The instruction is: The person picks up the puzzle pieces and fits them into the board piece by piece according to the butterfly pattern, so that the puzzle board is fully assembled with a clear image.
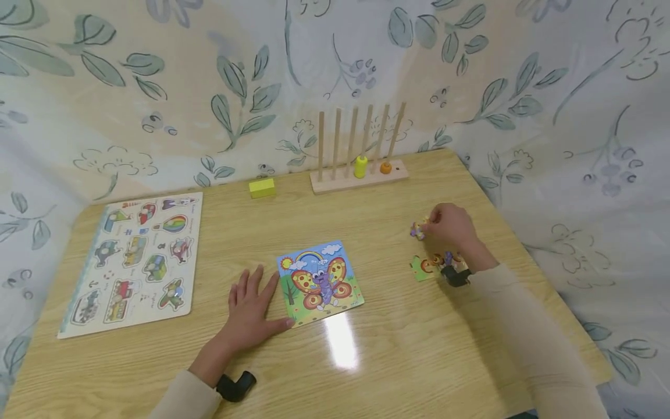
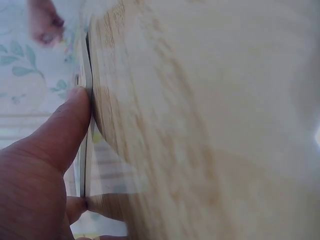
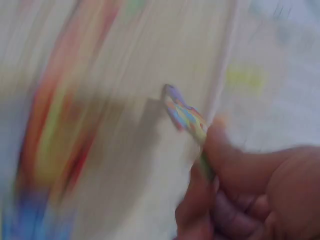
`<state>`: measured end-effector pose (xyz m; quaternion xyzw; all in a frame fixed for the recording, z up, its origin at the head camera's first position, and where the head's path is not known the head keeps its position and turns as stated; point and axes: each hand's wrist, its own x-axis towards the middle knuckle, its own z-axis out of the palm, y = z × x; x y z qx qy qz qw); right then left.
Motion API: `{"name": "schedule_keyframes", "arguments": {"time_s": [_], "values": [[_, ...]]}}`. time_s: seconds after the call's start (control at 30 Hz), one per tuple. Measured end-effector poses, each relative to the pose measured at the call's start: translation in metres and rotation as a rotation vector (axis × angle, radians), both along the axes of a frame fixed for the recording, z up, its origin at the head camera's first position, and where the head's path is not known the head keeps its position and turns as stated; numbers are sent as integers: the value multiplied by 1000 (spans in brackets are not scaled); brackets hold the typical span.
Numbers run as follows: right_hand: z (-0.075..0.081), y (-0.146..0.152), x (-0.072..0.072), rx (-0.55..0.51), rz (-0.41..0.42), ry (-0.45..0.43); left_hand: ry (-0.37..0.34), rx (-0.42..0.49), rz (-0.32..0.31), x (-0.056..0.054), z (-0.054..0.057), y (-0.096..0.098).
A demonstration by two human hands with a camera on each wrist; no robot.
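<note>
A square butterfly picture puzzle (image 1: 321, 283) lies flat on the table. My left hand (image 1: 251, 311) rests at its left side with fingers spread, the thumb touching its lower left corner. In the left wrist view, the thumb (image 2: 62, 132) lies against a thin board edge (image 2: 86, 165). To the right, my right hand (image 1: 452, 227) pinches a small colourful puzzle piece (image 3: 184, 114) between thumb and fingers, raised off the table. Just below that hand lie several joined-looking puzzle pieces (image 1: 421, 270), partly hidden by the wrist and its black mount. The right wrist view is blurred.
A white vehicle puzzle board (image 1: 149, 302) lies at the left. Near the back stand a yellow block (image 1: 262, 188) and a wooden peg rack (image 1: 335, 184) with yellow and orange beads. Patterned fabric (image 1: 209, 105) borders the table behind and at the right.
</note>
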<state>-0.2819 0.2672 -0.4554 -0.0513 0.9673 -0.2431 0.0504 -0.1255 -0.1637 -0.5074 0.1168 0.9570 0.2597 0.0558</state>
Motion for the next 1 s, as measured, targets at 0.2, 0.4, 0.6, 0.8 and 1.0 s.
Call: {"name": "schedule_keyframes", "arguments": {"time_s": [0.2,0.4,0.6,0.8,1.0], "values": [[11,-98,27,-369,209,-170,-8,-5,3,-1,4,-2],[-8,-150,48,-382,260,-266,-4,2,2,0,3,1],[-20,-162,53,-149,239,-180,-3,-18,4,1,5,1],[-23,-165,49,-115,220,-165,0,-17,7,1,6,1],[-23,-157,55,-136,260,-123,5,-15,3,0,4,4]]}}
